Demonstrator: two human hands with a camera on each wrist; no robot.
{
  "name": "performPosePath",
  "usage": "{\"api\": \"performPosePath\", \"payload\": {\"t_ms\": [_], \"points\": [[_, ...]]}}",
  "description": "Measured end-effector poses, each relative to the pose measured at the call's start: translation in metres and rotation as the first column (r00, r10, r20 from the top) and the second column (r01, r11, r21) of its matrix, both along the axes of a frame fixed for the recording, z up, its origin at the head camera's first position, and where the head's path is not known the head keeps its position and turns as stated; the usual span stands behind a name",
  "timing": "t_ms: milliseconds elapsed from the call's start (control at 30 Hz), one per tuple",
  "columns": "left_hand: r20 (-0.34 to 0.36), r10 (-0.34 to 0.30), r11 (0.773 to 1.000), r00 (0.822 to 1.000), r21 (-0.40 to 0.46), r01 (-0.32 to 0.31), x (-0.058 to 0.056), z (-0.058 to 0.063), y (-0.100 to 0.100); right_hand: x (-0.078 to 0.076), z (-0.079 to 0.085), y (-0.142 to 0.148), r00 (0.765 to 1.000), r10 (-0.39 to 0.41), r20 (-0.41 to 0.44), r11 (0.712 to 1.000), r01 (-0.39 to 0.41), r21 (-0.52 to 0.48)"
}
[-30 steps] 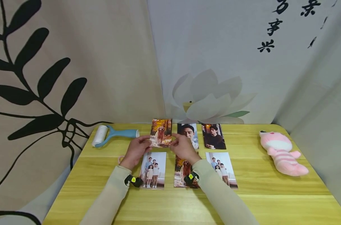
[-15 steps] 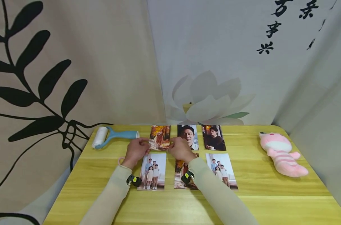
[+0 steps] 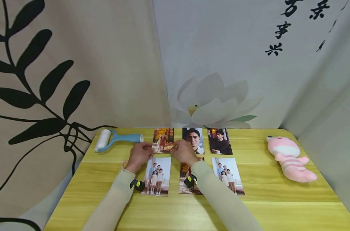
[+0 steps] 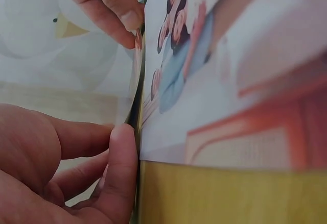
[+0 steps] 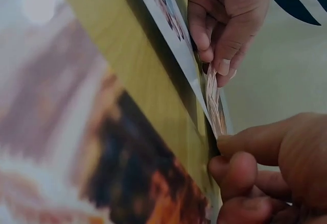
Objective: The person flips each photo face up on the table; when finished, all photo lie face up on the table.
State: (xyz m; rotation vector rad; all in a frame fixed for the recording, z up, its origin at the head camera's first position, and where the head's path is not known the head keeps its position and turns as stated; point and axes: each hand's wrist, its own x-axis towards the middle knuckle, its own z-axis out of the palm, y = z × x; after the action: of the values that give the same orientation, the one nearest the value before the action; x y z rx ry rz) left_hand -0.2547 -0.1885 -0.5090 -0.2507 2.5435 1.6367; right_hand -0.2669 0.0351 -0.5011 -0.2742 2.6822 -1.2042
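In the head view a photo of a golden dog among autumn leaves lies at the left of the back row. My left hand pinches its near left corner between thumb and fingers. At the near right corner, my right hand pinches the same photo. Both wrist views show its thin edge between the fingertips. Just in front lies a family photo. A second dog photo is partly covered by the right wrist. Right of my right hand is a portrait photo of a person.
Another portrait photo ends the back row, and a second family photo lies before it. A blue-handled lint roller sits at the back left. A pink plush toy lies on the right. A curtain hangs behind the table.
The held dog photo has come down from a raised, tilted position onto the table, slightly leftward, lining up with the back row. Both hands have moved slightly with it; the other things stay put.
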Motion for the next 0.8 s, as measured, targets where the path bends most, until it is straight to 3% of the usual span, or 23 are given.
{"api": "performPosePath", "payload": {"t_ms": [533, 800], "points": [[0.010, 0.006, 0.999, 1.000, -0.039, -0.005, 0.003, 0.004, -0.002, 0.001, 0.002, 0.005, 1.000, -0.001, -0.025, 1.000, 0.001, -0.004], [-0.034, -0.019, 0.999, 0.999, -0.051, 0.018, 0.006, 0.011, 0.001, 0.005, 0.005, 0.020, 0.997, 0.019, -0.074, 0.998, -0.023, -0.061]]}}
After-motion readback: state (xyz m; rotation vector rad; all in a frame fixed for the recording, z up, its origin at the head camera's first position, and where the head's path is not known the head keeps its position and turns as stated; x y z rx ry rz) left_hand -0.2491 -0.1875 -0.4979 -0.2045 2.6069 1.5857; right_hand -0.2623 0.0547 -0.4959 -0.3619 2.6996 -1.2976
